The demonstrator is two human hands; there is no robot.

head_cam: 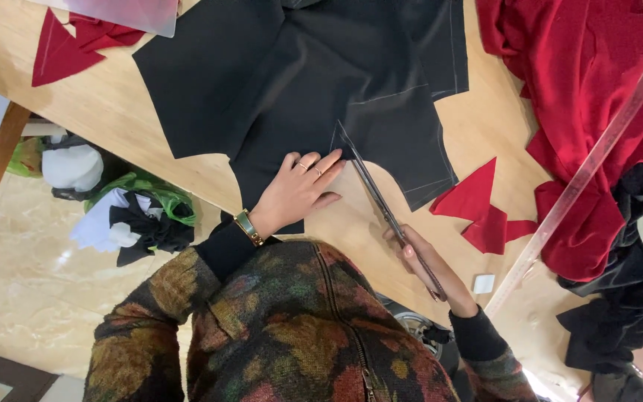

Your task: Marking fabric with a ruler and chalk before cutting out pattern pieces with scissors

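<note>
Sleeves [292, 327] of a patterned jacket fill the near edge. Desk [113, 112]: wood, carrying black cloth [321, 67] spread flat, red cloth [589, 89] heaped at one side, a clear ruler [582, 179] leaning across it. Left hand [295, 190] lies flat, fingers spread, pinning the black cloth's edge. Right hand [429, 264], grip clamped on scissors [381, 201], blades entering at the chalk line. Judgement: keep cloth taut, blades low, cut along the line. Chalk block [483, 283] nearby.
</note>
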